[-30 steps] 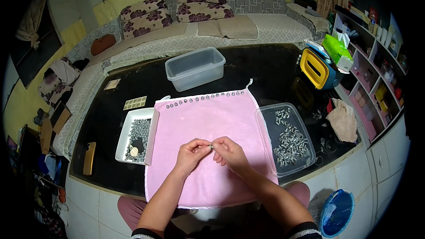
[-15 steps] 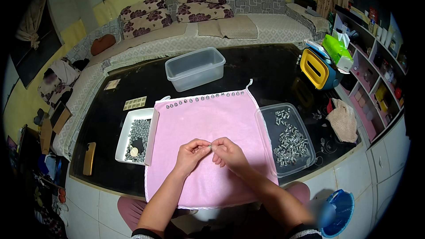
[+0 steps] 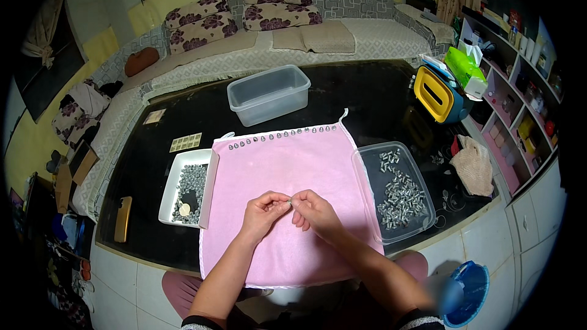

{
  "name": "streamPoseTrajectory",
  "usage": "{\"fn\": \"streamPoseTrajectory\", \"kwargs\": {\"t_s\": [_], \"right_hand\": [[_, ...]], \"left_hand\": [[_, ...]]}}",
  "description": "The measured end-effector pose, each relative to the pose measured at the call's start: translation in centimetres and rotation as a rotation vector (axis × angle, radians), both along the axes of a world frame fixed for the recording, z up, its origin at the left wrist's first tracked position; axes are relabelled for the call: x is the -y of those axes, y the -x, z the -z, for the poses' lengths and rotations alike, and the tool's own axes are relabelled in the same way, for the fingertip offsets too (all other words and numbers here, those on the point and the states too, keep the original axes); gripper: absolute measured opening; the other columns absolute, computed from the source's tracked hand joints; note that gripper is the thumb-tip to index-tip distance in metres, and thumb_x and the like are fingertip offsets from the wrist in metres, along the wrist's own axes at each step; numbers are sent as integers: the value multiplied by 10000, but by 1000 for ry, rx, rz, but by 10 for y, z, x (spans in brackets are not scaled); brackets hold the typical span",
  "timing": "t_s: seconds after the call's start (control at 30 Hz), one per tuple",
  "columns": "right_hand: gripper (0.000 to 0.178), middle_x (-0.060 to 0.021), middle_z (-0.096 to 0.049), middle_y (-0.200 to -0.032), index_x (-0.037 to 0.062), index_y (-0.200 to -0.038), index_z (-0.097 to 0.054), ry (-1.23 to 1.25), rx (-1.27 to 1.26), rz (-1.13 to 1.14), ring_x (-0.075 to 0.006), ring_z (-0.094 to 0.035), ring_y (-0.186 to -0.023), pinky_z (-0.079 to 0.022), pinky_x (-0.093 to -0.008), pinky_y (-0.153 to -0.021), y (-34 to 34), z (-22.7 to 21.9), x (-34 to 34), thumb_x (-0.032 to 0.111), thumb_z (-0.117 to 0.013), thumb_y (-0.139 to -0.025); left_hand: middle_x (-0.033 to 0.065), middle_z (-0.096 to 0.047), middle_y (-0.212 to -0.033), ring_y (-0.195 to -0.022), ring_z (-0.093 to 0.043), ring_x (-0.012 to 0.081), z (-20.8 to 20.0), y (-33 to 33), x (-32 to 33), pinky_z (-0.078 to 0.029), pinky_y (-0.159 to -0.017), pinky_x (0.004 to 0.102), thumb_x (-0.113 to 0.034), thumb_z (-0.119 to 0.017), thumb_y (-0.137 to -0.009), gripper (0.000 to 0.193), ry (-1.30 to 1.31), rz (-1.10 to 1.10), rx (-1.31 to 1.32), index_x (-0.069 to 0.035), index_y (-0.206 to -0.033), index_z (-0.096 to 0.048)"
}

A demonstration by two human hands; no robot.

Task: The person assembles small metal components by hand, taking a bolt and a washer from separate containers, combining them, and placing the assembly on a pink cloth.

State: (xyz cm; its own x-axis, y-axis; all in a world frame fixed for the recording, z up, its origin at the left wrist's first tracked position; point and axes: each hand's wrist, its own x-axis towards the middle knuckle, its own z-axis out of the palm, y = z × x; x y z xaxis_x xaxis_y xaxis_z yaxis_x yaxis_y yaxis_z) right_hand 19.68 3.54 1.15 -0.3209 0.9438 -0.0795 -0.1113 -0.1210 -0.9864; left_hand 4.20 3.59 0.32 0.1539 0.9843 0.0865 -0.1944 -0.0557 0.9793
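Over the middle of a pink cloth [image 3: 269, 171], my left hand [image 3: 264, 211] and my right hand [image 3: 313, 209] meet at the fingertips. Both are closed in a pinch around a tiny metal part [image 3: 290, 202], mostly hidden by the fingers. Along the cloth's far edge runs a row of small silver metal pieces [image 3: 280, 135]. To the left, a white box [image 3: 208, 195] holds many grey metal nut-like pieces [image 3: 194, 178] and a pale round disc [image 3: 184, 209]. On the right, a clear shallow tray [image 3: 428, 205] contains many small silver cylindrical pieces [image 3: 400, 195].
A clear plastic bin [image 3: 269, 101] stands beyond the cloth on the black table [image 3: 342, 98]. A phone [image 3: 123, 220] lies at the left, near a sticker sheet [image 3: 186, 142]. At the right are a yellow tissue box [image 3: 437, 95], a beige cloth [image 3: 472, 168] and a blue bucket [image 3: 474, 293] on the floor.
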Motion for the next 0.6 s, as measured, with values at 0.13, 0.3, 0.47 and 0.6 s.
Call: {"fn": "streamPoseTrajectory", "kwargs": {"t_s": [0.13,0.3,0.47,0.6], "right_hand": [[314,-25,-516,-625,31,-823,-521,56,-33,-116,-81,-478,-559,-398,-206,-510,-7,6,-4,318,-419,-898],[297,-22,-515,-639,30,-816,-516,3,7,-106,-81,-476,-580,-407,-206,-546,-3,1,-1,286,-396,-907],[288,-23,-514,-638,32,-824,-513,37,-43,-158,-83,-476,-577,-406,-207,-542,-7,11,-5,279,-393,-910],[285,-25,-516,-639,29,-833,-512,75,-8,-170,-84,-476,-569,-404,-211,-519,-8,9,-5,283,-405,-907]], "left_hand": [[31,-581,-759,-714,-546,81,-1,0,1,-478,-691,218,3,-587,-794,82,8,21,-3,6,-874,-602],[19,-571,-750,-690,-528,68,-1,0,1,-469,-673,210,-1,-593,-792,80,12,9,16,0,-871,-606],[1,-556,-735,-672,-506,55,-5,-3,3,-444,-638,187,-2,-607,-783,82,1,12,-44,-14,-864,-616],[-2,-556,-741,-679,-506,54,-4,-2,3,-443,-643,185,-7,-616,-778,84,-30,5,-65,-19,-860,-619]]}}
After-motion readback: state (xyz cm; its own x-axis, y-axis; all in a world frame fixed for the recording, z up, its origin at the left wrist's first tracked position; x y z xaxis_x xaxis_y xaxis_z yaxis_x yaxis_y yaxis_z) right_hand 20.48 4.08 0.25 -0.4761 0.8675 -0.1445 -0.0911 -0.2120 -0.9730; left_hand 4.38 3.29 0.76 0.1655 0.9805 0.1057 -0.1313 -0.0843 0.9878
